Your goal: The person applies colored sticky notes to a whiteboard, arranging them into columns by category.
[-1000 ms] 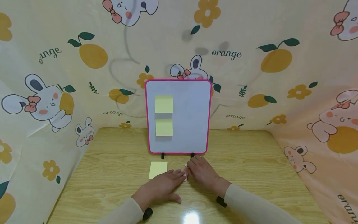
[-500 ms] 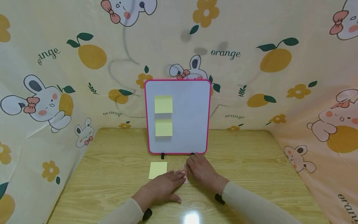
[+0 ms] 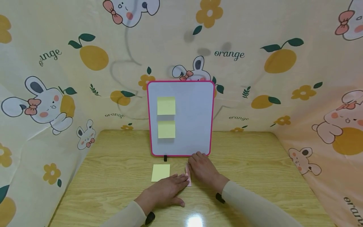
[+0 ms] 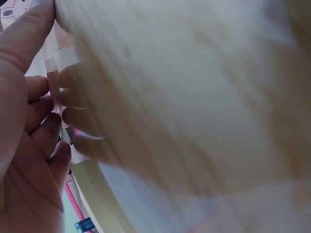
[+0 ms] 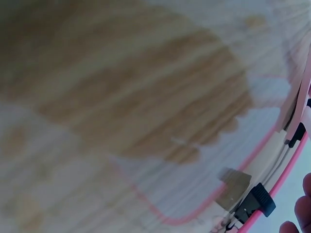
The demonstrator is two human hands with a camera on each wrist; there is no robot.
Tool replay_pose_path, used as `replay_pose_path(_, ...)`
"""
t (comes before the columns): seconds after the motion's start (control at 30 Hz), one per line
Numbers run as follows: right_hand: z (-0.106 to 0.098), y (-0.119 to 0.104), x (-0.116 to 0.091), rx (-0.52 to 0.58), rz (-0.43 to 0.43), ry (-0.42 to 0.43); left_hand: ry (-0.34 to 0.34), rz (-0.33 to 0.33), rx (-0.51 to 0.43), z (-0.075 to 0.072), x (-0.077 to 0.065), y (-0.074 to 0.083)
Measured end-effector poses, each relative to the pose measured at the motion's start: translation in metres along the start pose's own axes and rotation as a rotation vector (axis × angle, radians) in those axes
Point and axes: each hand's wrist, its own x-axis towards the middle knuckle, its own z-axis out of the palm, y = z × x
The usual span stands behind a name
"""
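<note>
Between the two hands, in the head view, lies a narrow visible strip of pink sticky notes (image 3: 188, 179) on the table. My left hand (image 3: 164, 190) rests flat with extended fingers, its fingertips on the left edge of the pink paper. The same pink paper (image 4: 52, 80) shows at the fingertips in the left wrist view. My right hand (image 3: 204, 168) has curled fingers and pinches the far end of a pink sheet, its fingertips mostly hidden. A yellow sticky note (image 3: 160, 172) lies just beyond my left hand.
A whiteboard (image 3: 193, 119) with a pink rim stands behind the hands. Two yellow sticky notes (image 3: 166, 106) hang one above the other on its left half. A black foot (image 3: 165, 158) shows under the board. Patterned cloth (image 3: 238, 82) surrounds the wooden table (image 3: 113, 164).
My right hand has shifted slightly away, toward the board, now covering its right foot. More of the pink paper shows between the hands. My left hand has stayed nearly still.
</note>
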Motion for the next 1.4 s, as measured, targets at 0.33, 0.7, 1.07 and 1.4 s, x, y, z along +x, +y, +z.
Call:
replay_pose_path(0.33,-0.001,0.004,0.005,-0.016,0.024,0.034,-0.011,-0.017,-0.007,0.0,0.0,0.001)
replay_pose_path(0.7,-0.004,0.008,0.008,-0.03,0.052,0.033,-0.025,-0.035,-0.03,-0.002,0.0,0.002)
replay_pose_path(1.07,-0.006,0.013,0.012,-0.008,0.08,0.042,-0.016,-0.029,-0.037,0.002,0.0,0.0)
replay_pose_path(1.4,-0.009,0.015,0.012,0.009,0.096,0.071,-0.024,-0.045,-0.045,0.002,0.0,0.0)
